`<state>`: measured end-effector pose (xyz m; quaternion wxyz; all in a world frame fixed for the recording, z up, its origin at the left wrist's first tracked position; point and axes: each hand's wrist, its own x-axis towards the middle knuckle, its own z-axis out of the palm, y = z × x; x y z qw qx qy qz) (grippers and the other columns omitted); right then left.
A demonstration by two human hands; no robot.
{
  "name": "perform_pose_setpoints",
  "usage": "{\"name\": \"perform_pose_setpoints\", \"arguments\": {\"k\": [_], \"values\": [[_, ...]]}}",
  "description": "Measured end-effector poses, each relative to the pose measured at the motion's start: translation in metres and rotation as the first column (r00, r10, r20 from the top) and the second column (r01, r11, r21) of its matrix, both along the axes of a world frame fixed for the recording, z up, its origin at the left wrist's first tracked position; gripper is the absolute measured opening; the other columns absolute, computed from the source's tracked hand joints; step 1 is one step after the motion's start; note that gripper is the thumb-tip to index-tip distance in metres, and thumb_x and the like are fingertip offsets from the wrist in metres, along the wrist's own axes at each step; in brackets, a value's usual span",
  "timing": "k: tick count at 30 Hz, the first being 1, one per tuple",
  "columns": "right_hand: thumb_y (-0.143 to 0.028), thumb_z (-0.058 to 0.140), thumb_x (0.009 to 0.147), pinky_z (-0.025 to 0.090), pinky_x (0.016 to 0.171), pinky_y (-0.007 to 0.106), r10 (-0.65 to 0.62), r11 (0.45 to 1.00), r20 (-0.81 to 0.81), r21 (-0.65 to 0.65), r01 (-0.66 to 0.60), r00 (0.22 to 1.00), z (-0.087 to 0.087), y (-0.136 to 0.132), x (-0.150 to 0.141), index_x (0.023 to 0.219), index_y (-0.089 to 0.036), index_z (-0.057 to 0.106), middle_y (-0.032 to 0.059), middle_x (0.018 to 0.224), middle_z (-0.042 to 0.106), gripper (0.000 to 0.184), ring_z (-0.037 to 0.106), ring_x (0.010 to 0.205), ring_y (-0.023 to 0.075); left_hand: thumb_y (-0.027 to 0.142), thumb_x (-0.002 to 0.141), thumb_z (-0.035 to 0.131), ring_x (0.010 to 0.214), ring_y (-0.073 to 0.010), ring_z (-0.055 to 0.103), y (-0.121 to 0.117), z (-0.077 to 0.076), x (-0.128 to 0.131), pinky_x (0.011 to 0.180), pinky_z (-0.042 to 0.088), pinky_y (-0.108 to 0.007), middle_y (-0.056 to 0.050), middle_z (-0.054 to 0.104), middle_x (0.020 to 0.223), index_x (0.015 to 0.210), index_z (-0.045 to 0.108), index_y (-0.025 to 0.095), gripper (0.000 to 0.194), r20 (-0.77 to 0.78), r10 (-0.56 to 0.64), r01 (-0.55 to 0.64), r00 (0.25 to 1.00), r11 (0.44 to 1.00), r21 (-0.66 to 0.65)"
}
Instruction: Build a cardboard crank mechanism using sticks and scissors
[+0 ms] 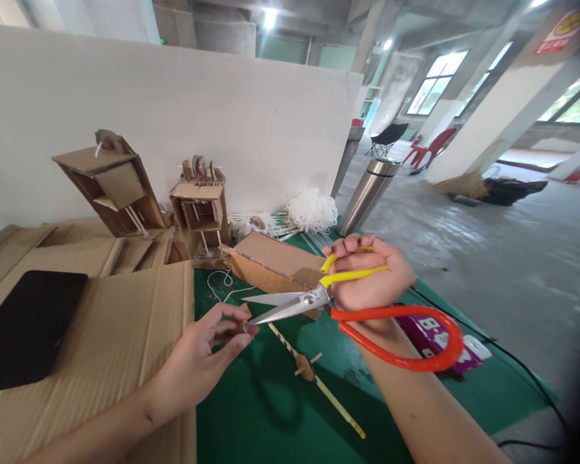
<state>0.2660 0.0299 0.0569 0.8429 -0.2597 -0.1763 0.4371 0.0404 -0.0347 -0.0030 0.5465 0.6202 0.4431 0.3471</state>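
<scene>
My left hand [217,345] pinches a small round piece of cardboard [244,326] between thumb and fingers. Curled around the yellow handle of a pair of scissors [309,299], my right hand [370,274] has its palm turned up, while the red handle hangs below over the wrist. The blades are slightly apart, and one tip meets the cardboard piece at my left fingertips; whether it pierces the piece I cannot tell. Under the blades, on the green tabletop [251,412], lies a yellow patterned stick [336,406] with a cardboard disc [304,367] and a short pale crosspiece.
Cardboard sheets [145,361] with a black tablet-like slab [31,328] cover the left. Two cardboard structures [120,187] stand behind, near a cardboard box [280,258], white string [312,209] and a steel flask [370,196]. A purple power strip [415,328] lies right, its cable trailing over the edge.
</scene>
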Motion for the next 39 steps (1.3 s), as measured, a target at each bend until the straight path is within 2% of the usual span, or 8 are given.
{"name": "perform_pose_setpoints", "arguments": {"k": [6, 13, 18, 22, 25, 28, 33, 39], "values": [[-0.019, 0.043, 0.067, 0.05, 0.049, 0.03, -0.016, 0.999, 0.014, 0.031, 0.015, 1.0, 0.001, 0.0, 0.0, 0.056, -0.019, 0.045, -0.0024, 0.055, 0.042, 0.011, 0.043, 0.047, 0.0122, 0.044, 0.096, 0.048, 0.102, -0.0213, 0.065, 0.002, 0.002, -0.001, 0.087, 0.053, -0.033, -0.008, 0.069, 0.107, 0.112, 0.059, 0.02, 0.031, -0.024, -0.045, 0.046, 0.999, 0.998, 0.047], [-0.021, 0.042, 0.069, 0.05, 0.048, 0.031, -0.03, 0.998, 0.035, 0.049, 0.028, 0.999, 0.001, 0.0, 0.003, 0.057, -0.019, 0.046, -0.0025, 0.056, 0.041, 0.012, 0.043, 0.047, 0.0125, 0.044, 0.098, 0.042, 0.095, -0.0207, 0.065, 0.005, 0.0, 0.0, 0.085, 0.053, -0.035, -0.007, 0.07, 0.1, 0.107, 0.06, 0.019, 0.032, -0.067, -0.009, 0.014, 0.998, 0.997, 0.079], [-0.021, 0.043, 0.068, 0.05, 0.049, 0.031, -0.055, 0.997, 0.05, 0.058, 0.052, 0.997, 0.001, 0.002, 0.01, 0.056, -0.019, 0.046, -0.002, 0.056, 0.041, 0.012, 0.044, 0.047, 0.0125, 0.043, 0.097, 0.044, 0.094, -0.0209, 0.065, 0.007, 0.001, 0.0, 0.086, 0.053, -0.036, -0.008, 0.07, 0.099, 0.107, 0.06, 0.018, 0.031, -0.02, -0.001, 0.002, 1.0, 0.997, 0.078], [-0.02, 0.042, 0.067, 0.05, 0.049, 0.031, -0.063, 0.998, 0.027, 0.027, 0.062, 0.998, 0.004, 0.002, 0.01, 0.054, -0.019, 0.046, -0.0017, 0.054, 0.042, 0.013, 0.043, 0.046, 0.0123, 0.041, 0.096, 0.048, 0.088, -0.0187, 0.066, 0.006, -0.001, 0.0, 0.081, 0.055, -0.033, -0.006, 0.071, 0.093, 0.109, 0.055, 0.02, 0.026, 0.036, 0.057, -0.058, 0.998, 0.997, 0.055], [-0.02, 0.041, 0.067, 0.049, 0.047, 0.03, -0.051, 0.998, 0.019, 0.028, 0.051, 0.999, 0.004, 0.002, 0.009, 0.054, -0.019, 0.046, -0.0016, 0.054, 0.042, 0.014, 0.043, 0.046, 0.0126, 0.04, 0.095, 0.05, 0.081, -0.0174, 0.065, 0.006, -0.003, 0.0, 0.075, 0.055, -0.031, -0.004, 0.071, 0.086, 0.099, 0.057, 0.021, 0.02, 0.064, 0.066, -0.07, 0.996, 0.995, 0.077], [-0.02, 0.043, 0.067, 0.049, 0.048, 0.03, -0.044, 0.998, 0.033, 0.044, 0.042, 0.999, 0.001, 0.003, 0.009, 0.055, -0.019, 0.046, -0.0021, 0.054, 0.042, 0.012, 0.043, 0.047, 0.0128, 0.039, 0.095, 0.05, 0.083, -0.0176, 0.065, 0.007, -0.005, -0.001, 0.076, 0.055, -0.03, -0.005, 0.07, 0.091, 0.092, 0.063, 0.019, 0.023, 0.039, 0.044, -0.048, 0.998, 0.993, 0.109], [-0.021, 0.045, 0.067, 0.05, 0.049, 0.031, -0.042, 0.997, 0.068, 0.069, 0.037, 0.997, -0.002, 0.005, 0.011, 0.058, -0.02, 0.045, -0.0027, 0.056, 0.042, 0.009, 0.043, 0.047, 0.0125, 0.037, 0.093, 0.054, 0.09, -0.0198, 0.066, 0.008, -0.005, 0.001, 0.079, 0.056, -0.032, -0.007, 0.072, 0.097, 0.1, 0.064, 0.02, 0.022, 0.062, 0.078, -0.081, 0.995, 0.996, 0.047], [-0.019, 0.044, 0.066, 0.05, 0.048, 0.031, -0.045, 0.999, 0.032, 0.026, 0.044, 0.999, 0.0, 0.005, 0.01, 0.056, -0.019, 0.045, -0.0026, 0.054, 0.041, 0.01, 0.043, 0.046, 0.0122, 0.038, 0.093, 0.055, 0.081, -0.0184, 0.066, 0.004, -0.003, 0.001, 0.076, 0.056, -0.032, -0.005, 0.072, 0.087, 0.104, 0.058, 0.019, 0.022, 0.093, 0.075, -0.082, 0.993, 0.994, 0.067]]}}
